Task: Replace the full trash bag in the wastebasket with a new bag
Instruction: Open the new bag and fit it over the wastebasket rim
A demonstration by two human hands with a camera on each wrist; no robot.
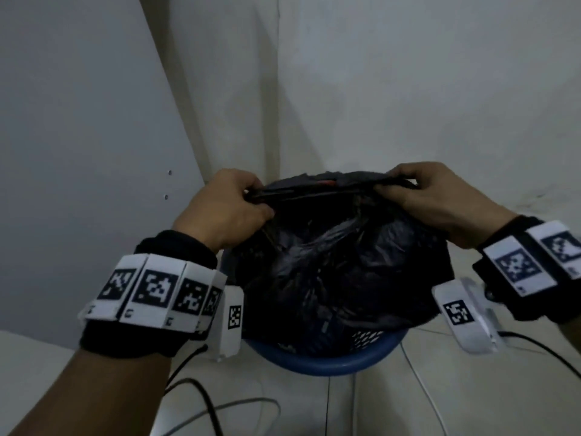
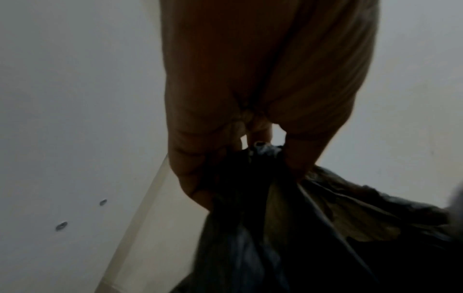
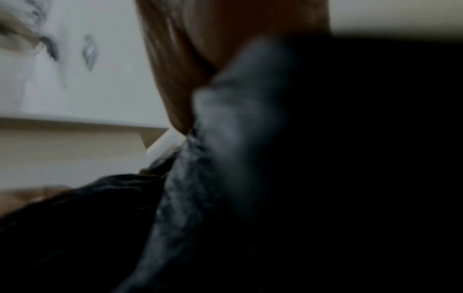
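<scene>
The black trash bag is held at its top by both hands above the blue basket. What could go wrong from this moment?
1. The left hand and right hand pinch only the thin top edge of the black trash bag; the film could tear or slip from the grip.
2. The bag bulges over the blue wastebasket, which might lift along with it.
3. The cables on the floor could snag.

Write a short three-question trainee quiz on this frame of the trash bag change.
1. True or false: the crinkled black plastic trash bag lies on the floor beside the round blue plastic wastebasket.
2. Which hands grip the bag's top edge? A) left only B) right only C) both
3. Fill in: the wastebasket stands in a ___ of the white walls.

Key: 1 false, it sits in the wastebasket. 2 C, the left hand and the right hand. 3 corner.
</scene>
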